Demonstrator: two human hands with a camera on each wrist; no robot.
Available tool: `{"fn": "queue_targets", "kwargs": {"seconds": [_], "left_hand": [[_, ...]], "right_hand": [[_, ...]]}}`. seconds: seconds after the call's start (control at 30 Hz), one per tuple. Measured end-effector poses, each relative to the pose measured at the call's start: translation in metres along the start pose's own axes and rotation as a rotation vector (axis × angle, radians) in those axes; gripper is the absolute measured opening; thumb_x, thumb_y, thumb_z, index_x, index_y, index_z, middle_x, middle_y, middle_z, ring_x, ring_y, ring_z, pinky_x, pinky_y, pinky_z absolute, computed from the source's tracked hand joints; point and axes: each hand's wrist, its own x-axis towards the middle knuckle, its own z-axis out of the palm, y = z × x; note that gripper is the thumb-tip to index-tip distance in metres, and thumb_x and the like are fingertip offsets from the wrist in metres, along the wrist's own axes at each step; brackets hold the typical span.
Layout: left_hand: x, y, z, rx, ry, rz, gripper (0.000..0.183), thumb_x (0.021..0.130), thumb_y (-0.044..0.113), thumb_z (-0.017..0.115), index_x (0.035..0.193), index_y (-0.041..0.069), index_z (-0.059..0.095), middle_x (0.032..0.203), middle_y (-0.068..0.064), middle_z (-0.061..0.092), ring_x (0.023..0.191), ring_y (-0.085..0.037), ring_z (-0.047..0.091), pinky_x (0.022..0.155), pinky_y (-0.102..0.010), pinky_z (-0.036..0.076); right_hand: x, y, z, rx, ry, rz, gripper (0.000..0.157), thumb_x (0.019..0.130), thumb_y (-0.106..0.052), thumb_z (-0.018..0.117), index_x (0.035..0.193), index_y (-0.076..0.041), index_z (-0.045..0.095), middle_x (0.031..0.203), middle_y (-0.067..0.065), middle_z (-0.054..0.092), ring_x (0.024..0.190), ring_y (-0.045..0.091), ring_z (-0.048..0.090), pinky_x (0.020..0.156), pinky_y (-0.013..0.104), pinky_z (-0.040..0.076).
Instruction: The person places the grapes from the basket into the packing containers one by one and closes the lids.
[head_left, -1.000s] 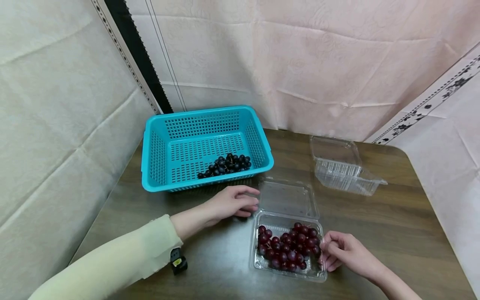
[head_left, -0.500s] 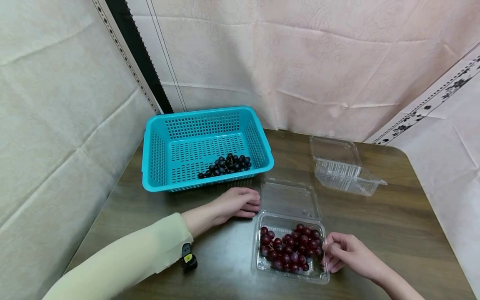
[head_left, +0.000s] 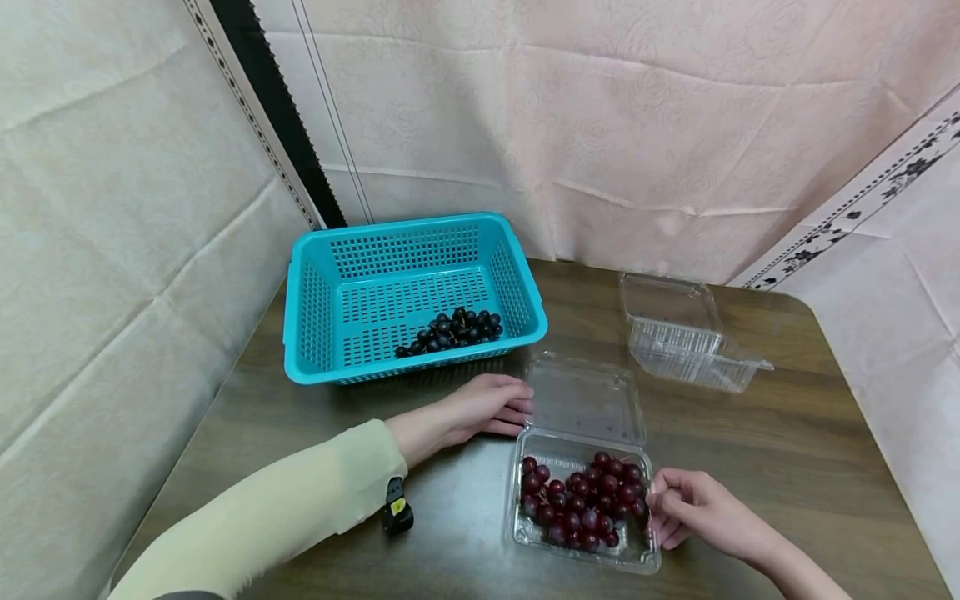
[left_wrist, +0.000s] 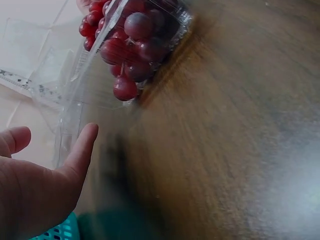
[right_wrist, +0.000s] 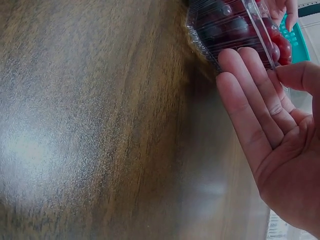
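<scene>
A clear plastic clamshell container (head_left: 585, 558) lies open on the table, its lid (head_left: 585, 400) folded back away from the person. Inside its base rests a bunch of red grapes (head_left: 577, 508). My right hand (head_left: 693, 508) pinches the container's right rim between thumb and forefinger, the other fingers (right_wrist: 245, 107) lying along the outer wall. On the opposite side, my left hand (head_left: 487, 408) is at the lid's left edge near the hinge, fingers loosely extended. The left wrist view shows its thumb and one finger (left_wrist: 82, 150) apart, right beside the clear plastic.
A turquoise basket (head_left: 315, 367) holding a bunch of black grapes (head_left: 453, 329) stands behind my left hand. Another clear clamshell container (head_left: 675, 333), lid up, sits at the back right. Patterned cloth (head_left: 637, 125) hangs around the wooden table (head_left: 772, 442).
My left hand has moved slightly right, up to the lid's edge. The container and my right hand have shifted a little right and toward the person.
</scene>
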Motion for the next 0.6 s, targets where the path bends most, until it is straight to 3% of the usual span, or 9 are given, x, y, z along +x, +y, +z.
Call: {"fn": "queue_targets", "kwargs": {"seconds": [0.3, 0.6], "left_hand": [[-0.002, -0.001, 0.007, 0.003, -0.027, 0.024, 0.039, 0.107, 0.014, 0.061, 0.139, -0.007, 0.058, 0.121, -0.023, 0.073, 0.106, -0.028, 0.076, 0.092, -0.041, 0.065], [-0.018, -0.003, 0.008, 0.029, -0.078, 0.035, 0.049, 0.107, 0.014, 0.063, 0.15, -0.007, 0.05, 0.13, -0.024, 0.071, 0.119, -0.037, 0.072, 0.094, -0.043, 0.064]], "right_hand": [[-0.008, 0.001, 0.0, 0.0, -0.008, 0.011, 0.017, 0.104, 0.01, 0.038, 0.103, 0.014, 0.055, 0.086, 0.012, 0.078, 0.075, 0.019, 0.077, 0.065, 0.044, 0.067], [-0.014, 0.004, 0.001, 0.0, -0.023, 0.008, 0.019, 0.11, 0.005, 0.042, 0.098, 0.013, 0.054, 0.085, 0.01, 0.077, 0.076, 0.016, 0.077, 0.064, 0.046, 0.067]]}}
